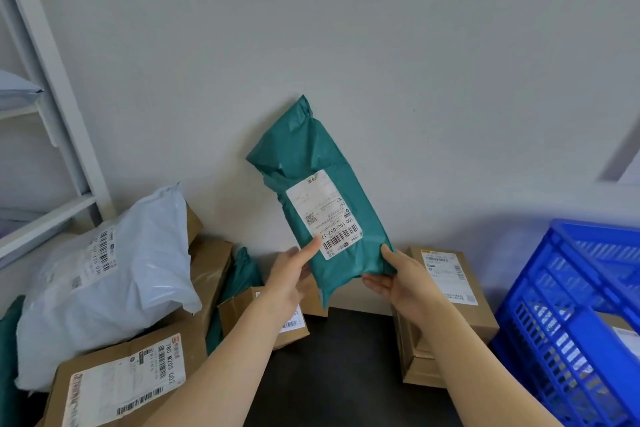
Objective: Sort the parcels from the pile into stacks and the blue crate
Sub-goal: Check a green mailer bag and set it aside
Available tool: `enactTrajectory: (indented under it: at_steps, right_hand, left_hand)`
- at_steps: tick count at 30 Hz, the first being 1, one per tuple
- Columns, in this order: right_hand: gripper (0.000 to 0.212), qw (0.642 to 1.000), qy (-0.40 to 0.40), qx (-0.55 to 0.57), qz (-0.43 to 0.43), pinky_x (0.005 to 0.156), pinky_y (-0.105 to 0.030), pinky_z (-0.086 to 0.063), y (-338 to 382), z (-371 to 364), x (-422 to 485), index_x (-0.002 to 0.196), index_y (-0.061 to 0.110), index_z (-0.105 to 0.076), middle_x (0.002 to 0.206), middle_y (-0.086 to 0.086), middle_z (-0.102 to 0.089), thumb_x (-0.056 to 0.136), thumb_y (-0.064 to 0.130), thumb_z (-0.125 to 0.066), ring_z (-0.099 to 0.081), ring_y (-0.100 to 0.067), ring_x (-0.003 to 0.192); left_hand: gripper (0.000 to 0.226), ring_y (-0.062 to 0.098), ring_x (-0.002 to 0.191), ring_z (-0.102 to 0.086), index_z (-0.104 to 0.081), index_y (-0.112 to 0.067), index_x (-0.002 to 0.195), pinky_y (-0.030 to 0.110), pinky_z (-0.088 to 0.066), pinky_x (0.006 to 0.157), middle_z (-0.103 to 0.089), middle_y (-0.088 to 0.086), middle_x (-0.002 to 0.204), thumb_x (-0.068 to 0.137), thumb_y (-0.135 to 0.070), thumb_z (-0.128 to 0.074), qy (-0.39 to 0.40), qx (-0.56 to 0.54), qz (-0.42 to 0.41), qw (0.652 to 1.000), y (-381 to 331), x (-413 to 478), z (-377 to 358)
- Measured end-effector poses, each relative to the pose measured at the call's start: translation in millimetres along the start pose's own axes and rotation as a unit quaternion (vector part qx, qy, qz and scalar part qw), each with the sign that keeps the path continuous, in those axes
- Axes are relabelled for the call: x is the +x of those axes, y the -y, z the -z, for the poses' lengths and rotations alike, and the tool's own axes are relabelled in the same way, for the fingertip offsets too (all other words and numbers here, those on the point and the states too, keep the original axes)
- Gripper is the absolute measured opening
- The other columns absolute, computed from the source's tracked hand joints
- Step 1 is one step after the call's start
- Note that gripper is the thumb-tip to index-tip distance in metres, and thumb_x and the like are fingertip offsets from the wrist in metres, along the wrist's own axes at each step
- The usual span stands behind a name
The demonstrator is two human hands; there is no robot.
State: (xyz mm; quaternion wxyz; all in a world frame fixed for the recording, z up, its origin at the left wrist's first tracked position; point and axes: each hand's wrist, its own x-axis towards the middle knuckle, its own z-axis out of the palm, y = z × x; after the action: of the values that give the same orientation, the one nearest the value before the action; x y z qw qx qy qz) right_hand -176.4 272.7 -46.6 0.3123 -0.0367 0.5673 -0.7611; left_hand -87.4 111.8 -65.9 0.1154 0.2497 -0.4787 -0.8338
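I hold a teal poly-mailer parcel [311,163] upright in front of the wall, its white shipping label facing me. My left hand [291,270] grips its lower left edge, thumb on the label. My right hand [391,274] holds its lower right corner from below. On the left lies the pile: a large white poly bag [110,274], a labelled cardboard box [121,388] in front of it, and another teal mailer [239,277] partly hidden behind a small box [242,308]. The blue crate [571,291] stands at the right, parcels showing through its slats.
A stack of brown cardboard boxes [443,308] stands between my right arm and the crate. The dark tabletop [346,357] shows between my forearms. A white metal shelf frame [52,87] rises at the far left, with a pale bag on its shelf.
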Motion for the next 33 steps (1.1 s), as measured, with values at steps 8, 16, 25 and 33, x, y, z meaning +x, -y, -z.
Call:
enactTrajectory:
  at_steps: [8, 16, 25, 33]
  right_hand:
    - [0.015, 0.981, -0.038, -0.19, -0.011, 0.079, -0.037, -0.058, -10.2, 3.8, -3.6, 0.105, 0.021, -0.058, 0.106, -0.007, -0.065, 0.102, 0.028, -0.045, -0.069, -0.025, 0.09]
    - [0.039, 0.963, -0.045, -0.262, 0.045, 0.082, -0.029, -0.048, -13.0, 5.1, 1.0, 0.128, 0.019, -0.056, 0.117, 0.003, -0.064, 0.094, 0.036, -0.059, -0.06, -0.015, 0.106]
    - [0.04, 0.981, -0.081, -0.152, 0.093, 0.087, -0.032, -0.051, -0.3, 4.5, 5.5, 0.116, 0.019, -0.06, 0.11, 0.004, -0.068, 0.082, 0.037, -0.073, -0.064, -0.014, 0.101]
    - [0.021, 0.98, -0.133, -0.124, 0.084, 0.083, -0.038, -0.052, -6.1, 2.1, 6.4, 0.095, 0.0, -0.065, 0.087, -0.005, -0.068, 0.096, 0.02, -0.058, -0.062, -0.022, 0.083]
  left_hand:
    - [0.059, 0.021, 0.104, -0.065, -0.061, -0.017, 0.118, 0.033, -0.054, 0.079, -0.07, 0.002, 0.113, 0.063, -0.02, -0.08, 0.003, -0.002, -0.054, 0.999, 6.9, -1.4, 5.1]
    - [0.078, 0.021, 0.098, -0.069, -0.056, -0.017, 0.12, 0.041, -0.056, 0.086, -0.071, 0.002, 0.112, 0.049, -0.011, -0.089, 0.006, 0.155, -0.032, 0.987, 16.7, 0.2, 18.3]
    - [0.063, 0.01, 0.1, -0.062, -0.054, -0.024, 0.116, 0.021, -0.049, 0.075, -0.066, -0.007, 0.113, 0.066, 0.004, -0.081, 0.074, 0.276, 0.026, 0.958, 26.2, -5.3, 18.5]
    - [0.059, 0.013, 0.106, -0.061, -0.054, -0.02, 0.122, 0.026, -0.047, 0.082, -0.066, -0.004, 0.116, 0.07, -0.018, -0.082, 0.087, 0.219, 0.001, 0.972, 18.9, -3.7, 11.5]
